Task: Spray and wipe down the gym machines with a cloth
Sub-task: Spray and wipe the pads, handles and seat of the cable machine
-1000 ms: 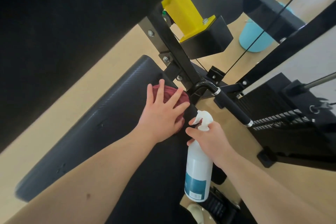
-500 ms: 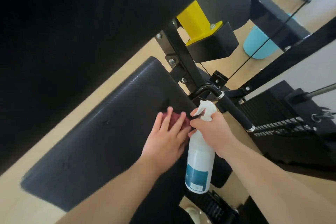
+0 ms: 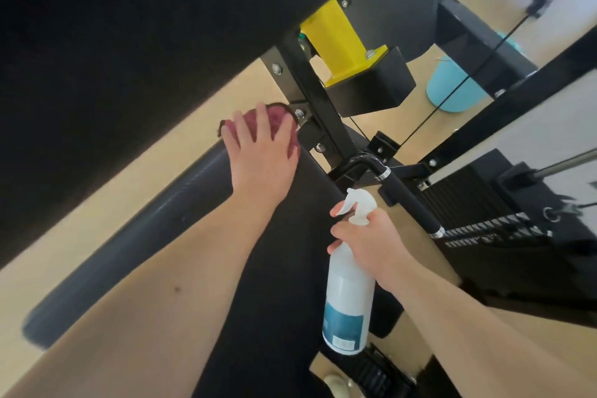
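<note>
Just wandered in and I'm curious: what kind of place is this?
Most likely a gym: a black padded bench, a weight stack with a steel cable, and a foam-grip handle.

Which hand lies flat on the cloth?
The left hand, fingers spread over the red cloth against the pad; the right hand grips the spray bottle.

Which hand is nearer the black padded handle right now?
Right. The right hand, gripping the spray bottle, is just beside the handle; the left hand presses the cloth on the pad, farther left.
</note>
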